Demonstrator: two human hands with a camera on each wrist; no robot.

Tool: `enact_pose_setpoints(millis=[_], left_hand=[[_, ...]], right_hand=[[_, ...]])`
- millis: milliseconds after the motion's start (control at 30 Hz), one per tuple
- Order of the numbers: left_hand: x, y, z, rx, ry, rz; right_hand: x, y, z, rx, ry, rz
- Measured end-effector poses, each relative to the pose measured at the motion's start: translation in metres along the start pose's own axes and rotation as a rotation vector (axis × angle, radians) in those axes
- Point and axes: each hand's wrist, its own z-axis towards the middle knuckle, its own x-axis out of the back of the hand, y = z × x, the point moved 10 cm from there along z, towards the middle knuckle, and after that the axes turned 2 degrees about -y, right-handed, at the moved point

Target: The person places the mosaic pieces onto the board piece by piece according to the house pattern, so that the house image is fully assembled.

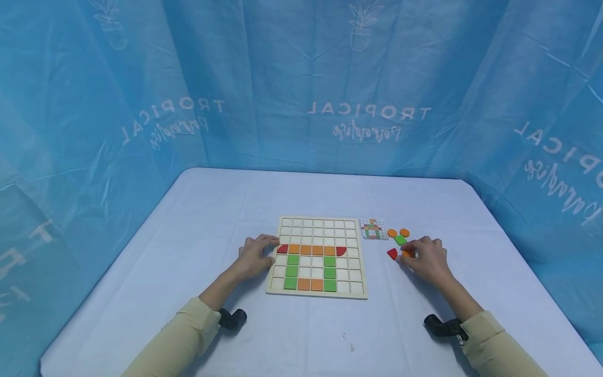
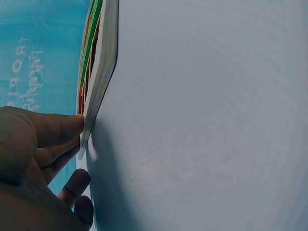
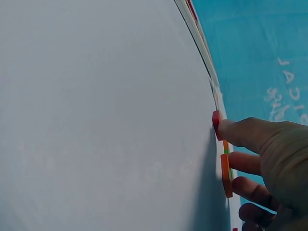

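A wooden grid board (image 1: 315, 296) lies on the table, with red, orange and green flat pieces set in its squares. My left hand (image 1: 256, 256) rests at the board's left edge, thumb and fingertips touching the rim; in the left wrist view the thumb (image 2: 60, 129) lies against it. Right of the board, my right hand (image 1: 426, 259) reaches down over loose pieces. Its fingers touch an orange piece (image 3: 226, 175), while the thumb (image 3: 240, 132) is at a red quarter-round piece (image 1: 392, 254). The hand partly hides the orange piece in the head view.
A small pattern card (image 1: 374, 229) lies by the board's upper right corner. Beside it are two orange discs (image 1: 392, 233) and a green square (image 1: 400, 240). White cloth covers the table (image 1: 226, 209); blue printed curtains (image 1: 282, 78) hang around it.
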Motion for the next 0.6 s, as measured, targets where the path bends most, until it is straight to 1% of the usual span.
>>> enact_pose_setpoints(millis=[133,300,600], left_hand=[[0.000,0.000,0.000,0.000,-0.002,0.001],[0.002,0.000,0.000,-0.003,0.001,0.001],[0.000,-0.001,0.001,0.007,-0.011,-0.010]], right_hand=[[-0.002,-0.005,0.001,0.026,-0.024,0.006],[-0.005,-0.009,0.005,0.048,-0.029,0.000],[-0.014,-0.020,0.013,0.069,-0.046,-0.054]])
